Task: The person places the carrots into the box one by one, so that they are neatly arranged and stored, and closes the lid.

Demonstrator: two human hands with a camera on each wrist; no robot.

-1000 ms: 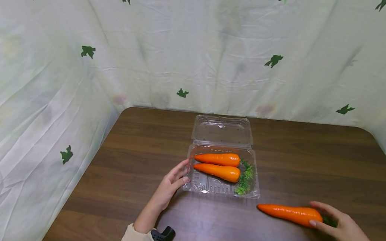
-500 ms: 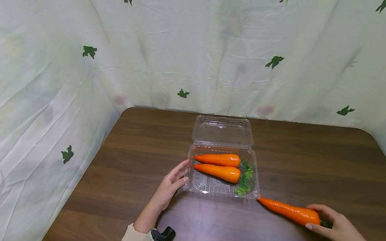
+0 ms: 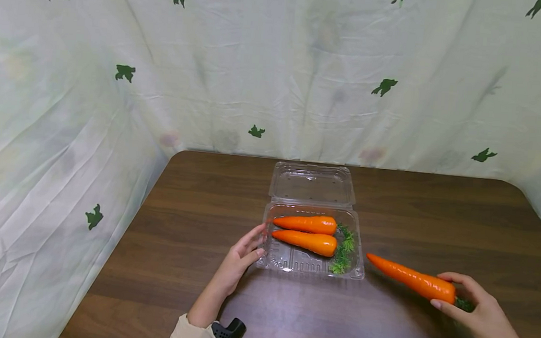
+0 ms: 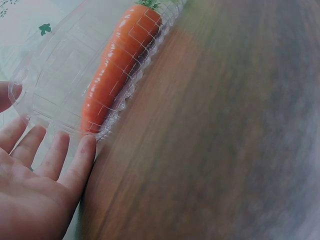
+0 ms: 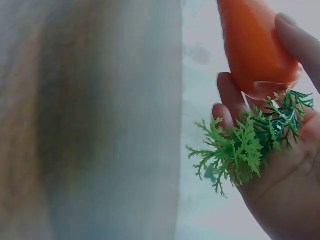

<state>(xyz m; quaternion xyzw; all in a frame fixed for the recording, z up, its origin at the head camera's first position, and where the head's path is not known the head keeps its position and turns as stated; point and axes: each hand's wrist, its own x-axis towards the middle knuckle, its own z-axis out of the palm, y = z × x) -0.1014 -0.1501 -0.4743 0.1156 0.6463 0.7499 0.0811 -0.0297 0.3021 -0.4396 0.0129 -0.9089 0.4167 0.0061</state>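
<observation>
A clear plastic clamshell box (image 3: pixel 357 260) lies open on the brown table, lid flat behind it. Two orange carrots (image 3: pixel 306 223) (image 3: pixel 306 241) with green tops lie side by side in its far half. My left hand (image 3: pixel 242 255) rests with straight fingers (image 4: pixel 80 160) against the box's left rim (image 4: pixel 27 102). My right hand (image 3: pixel 470 308) grips a third carrot (image 3: pixel 409 279) by its thick end, lifted off the table, tip pointing at the box's right side. Its green leaves (image 5: pixel 245 147) spill over my palm, with the carrot's orange end (image 5: pixel 252 50) between my fingers.
The wooden table (image 3: pixel 437 212) runs wide around the box. A pale cloth printed with green leaves (image 3: pixel 258 74) hangs close behind and along the left side. A black wrist device (image 3: pixel 228 331) sits on my left wrist.
My right hand has lifted the third carrot off the table and swung its tip up toward the box's right edge. The left hand and the box have stayed put.
</observation>
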